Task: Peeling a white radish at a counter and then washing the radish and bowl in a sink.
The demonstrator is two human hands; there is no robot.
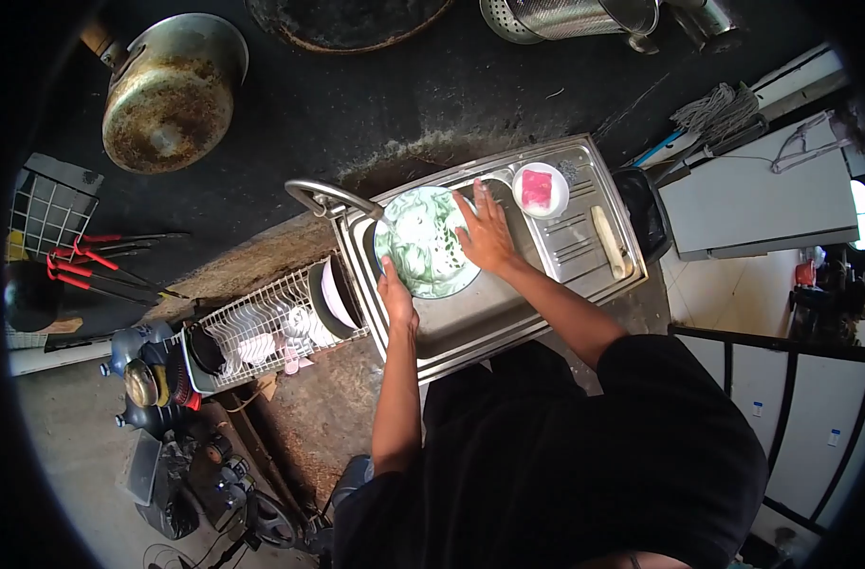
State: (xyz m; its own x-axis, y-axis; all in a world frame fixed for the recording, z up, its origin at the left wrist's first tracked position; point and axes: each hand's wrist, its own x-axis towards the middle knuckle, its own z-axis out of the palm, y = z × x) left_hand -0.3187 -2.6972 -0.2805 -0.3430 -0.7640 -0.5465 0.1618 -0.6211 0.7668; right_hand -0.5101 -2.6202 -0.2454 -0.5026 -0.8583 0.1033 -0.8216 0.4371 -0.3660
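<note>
A round plate (427, 249) with a marbled green and white pattern is held over the sink basin (468, 320), beneath the curved metal faucet (333, 193). My left hand (398, 295) grips its lower left rim, the thumb lying on top. Over the plate's right side is my right hand (488, 231), flat with its fingers apart; whether it touches the surface I cannot tell. Bright white patches cover the plate's middle, and I cannot tell whether they are water or glare. Just right of that hand, a pink sponge (537, 188) sits in a white bowl (544, 211).
A steel scourer (568, 171) and a pale stick-like object (609, 245) lie on the ribbed drainboard (571, 242). Left of the sink stands a wire dish rack (265, 313) with dishes. A stained saucepan (169, 107) hangs on the dark wall. A black bin (642, 213) stands at right.
</note>
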